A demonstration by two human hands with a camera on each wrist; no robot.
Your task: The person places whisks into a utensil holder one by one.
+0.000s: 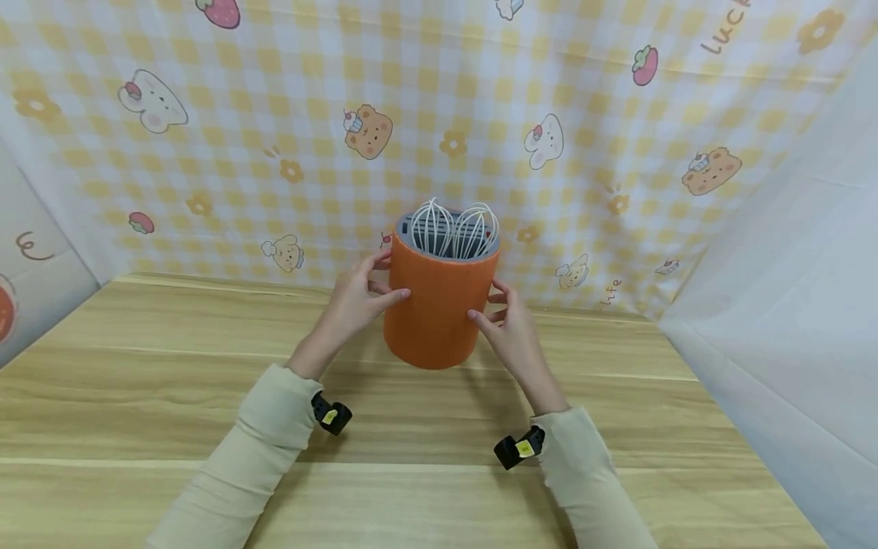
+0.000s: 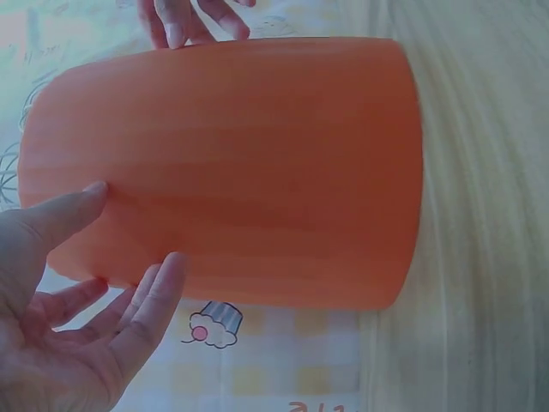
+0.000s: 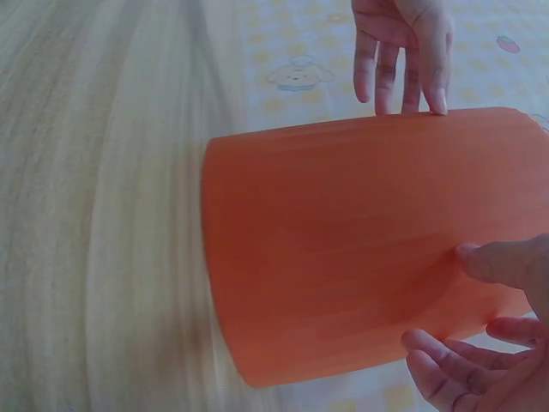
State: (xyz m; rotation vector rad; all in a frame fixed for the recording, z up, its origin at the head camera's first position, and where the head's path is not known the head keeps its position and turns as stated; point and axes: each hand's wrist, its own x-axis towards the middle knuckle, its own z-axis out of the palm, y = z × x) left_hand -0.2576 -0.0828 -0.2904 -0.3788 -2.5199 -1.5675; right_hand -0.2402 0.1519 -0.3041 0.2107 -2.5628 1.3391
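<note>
Between both hands stands an orange utensil holder [image 1: 439,313], roughly cylindrical, with a grey slotted top. Two wire whisks [image 1: 434,227] show their loops above its rim, side by side; whatever is lower down is hidden inside. My left hand [image 1: 360,293] grips the holder's left side, thumb on the front and fingers toward the side and back. On the opposite side my right hand [image 1: 511,328] holds it the same way, its thumb lower down. Both wrist views show the orange wall [image 2: 249,172] filling the middle. Whether the base touches the table cannot be told.
A wood-grain table [image 1: 405,488] spreads out beneath the arms. Close behind the holder hangs a yellow checked curtain [image 1: 453,91] with cartoon prints. White cloth [image 1: 789,252] closes off the right side. A small black camera [image 1: 332,415] is strapped to each wrist.
</note>
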